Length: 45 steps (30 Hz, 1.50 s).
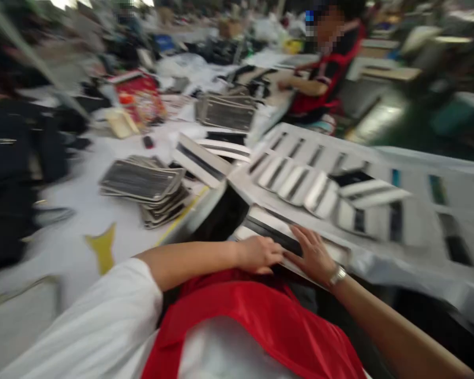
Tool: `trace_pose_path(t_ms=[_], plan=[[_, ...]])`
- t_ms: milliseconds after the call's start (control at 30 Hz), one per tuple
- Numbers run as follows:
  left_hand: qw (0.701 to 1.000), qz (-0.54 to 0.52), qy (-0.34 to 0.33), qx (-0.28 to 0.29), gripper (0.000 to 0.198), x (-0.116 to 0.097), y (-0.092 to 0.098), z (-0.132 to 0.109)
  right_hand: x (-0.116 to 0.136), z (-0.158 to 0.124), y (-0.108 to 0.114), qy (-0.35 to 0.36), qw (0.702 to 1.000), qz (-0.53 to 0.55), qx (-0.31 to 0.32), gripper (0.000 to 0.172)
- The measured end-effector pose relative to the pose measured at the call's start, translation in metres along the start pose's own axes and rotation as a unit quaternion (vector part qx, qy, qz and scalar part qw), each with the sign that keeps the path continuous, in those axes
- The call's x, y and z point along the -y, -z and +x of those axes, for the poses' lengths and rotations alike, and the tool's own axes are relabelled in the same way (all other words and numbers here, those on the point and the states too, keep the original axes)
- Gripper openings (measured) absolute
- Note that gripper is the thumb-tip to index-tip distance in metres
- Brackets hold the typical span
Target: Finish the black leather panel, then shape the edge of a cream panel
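Observation:
A flat white panel with a black stripe [266, 225] lies in front of my body, on the near edge of the table. My left hand [260, 254] rests at its near side with the fingers curled; whatever they may grip is hidden. My right hand [312, 253], with a watch at the wrist, lies on the panel with fingers stretched out and thumb towards the left hand. To the right, rows of similar striped white pieces [292, 183] cover a pale board, some overlapping. The picture is blurred, so fine detail is lost.
Stacked dark grey panels [140, 179] stand on the white table to the left, with another stack [226, 111] farther back. A yellow scrap [101, 247] lies near my left arm. A co-worker in red and black [339, 79] sits beyond the board. Dark bags [11, 173] are at far left.

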<state>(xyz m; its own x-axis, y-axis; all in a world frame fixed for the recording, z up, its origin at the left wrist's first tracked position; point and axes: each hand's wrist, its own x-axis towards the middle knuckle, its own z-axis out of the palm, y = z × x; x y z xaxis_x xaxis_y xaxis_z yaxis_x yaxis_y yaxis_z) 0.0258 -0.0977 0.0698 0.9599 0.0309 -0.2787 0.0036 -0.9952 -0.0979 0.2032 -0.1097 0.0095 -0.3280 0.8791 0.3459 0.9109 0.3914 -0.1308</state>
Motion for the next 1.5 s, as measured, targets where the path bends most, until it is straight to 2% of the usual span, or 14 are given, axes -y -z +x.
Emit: trace_pose_path(t_ms=[33,67,100,200,267,367,467,567,700,867,1100,1233,1500], plan=[[0.997,-0.048,0.002,-0.058,0.034,0.0,-0.008,0.009,-0.013,-0.027,0.011,-0.052,0.998,0.025,0.012,0.05],[0.993,-0.076,0.006,-0.094,0.031,0.002,-0.016,0.015,-0.024,-0.046,0.02,-0.101,0.99,0.098,-0.001,0.05],[0.988,-0.094,-0.002,-0.119,0.031,0.005,-0.023,0.017,-0.033,-0.057,0.029,-0.153,0.968,0.198,-0.017,0.046],[0.984,-0.108,-0.009,-0.14,0.031,0.009,-0.032,0.015,-0.044,-0.066,0.053,-0.235,0.935,0.245,-0.098,0.036],[0.986,-0.106,0.004,-0.13,0.032,0.005,-0.03,0.01,-0.032,-0.071,0.068,-0.221,0.94,0.235,-0.112,0.029],[0.986,-0.107,0.027,-0.125,0.035,-0.003,-0.028,0.009,0.004,-0.09,0.079,-0.137,0.97,0.202,-0.01,0.023],[0.982,-0.117,0.031,-0.148,0.04,-0.004,-0.03,0.01,0.035,-0.107,0.072,-0.087,0.985,0.129,0.079,0.023],[0.979,-0.129,0.021,-0.157,0.033,-0.001,-0.033,0.006,0.048,-0.112,0.059,-0.106,0.988,0.079,0.076,0.024],[0.974,-0.148,0.033,-0.165,0.023,-0.001,-0.034,0.0,0.052,-0.109,0.048,-0.16,0.984,0.066,0.043,0.023],[0.964,-0.164,0.078,-0.193,0.022,-0.007,-0.037,0.0,0.057,-0.105,0.048,-0.178,0.982,0.029,0.052,0.023],[0.951,-0.196,0.124,-0.205,0.021,-0.011,-0.039,0.008,0.055,-0.096,0.049,-0.247,0.963,0.058,0.094,0.024],[0.944,-0.206,0.149,-0.212,0.025,-0.014,-0.039,0.011,0.057,-0.091,0.048,-0.289,0.95,0.025,0.117,0.024],[0.947,-0.176,0.178,-0.199,0.019,-0.018,-0.036,0.018,0.063,-0.088,0.049,-0.32,0.936,-0.019,0.144,0.024]])
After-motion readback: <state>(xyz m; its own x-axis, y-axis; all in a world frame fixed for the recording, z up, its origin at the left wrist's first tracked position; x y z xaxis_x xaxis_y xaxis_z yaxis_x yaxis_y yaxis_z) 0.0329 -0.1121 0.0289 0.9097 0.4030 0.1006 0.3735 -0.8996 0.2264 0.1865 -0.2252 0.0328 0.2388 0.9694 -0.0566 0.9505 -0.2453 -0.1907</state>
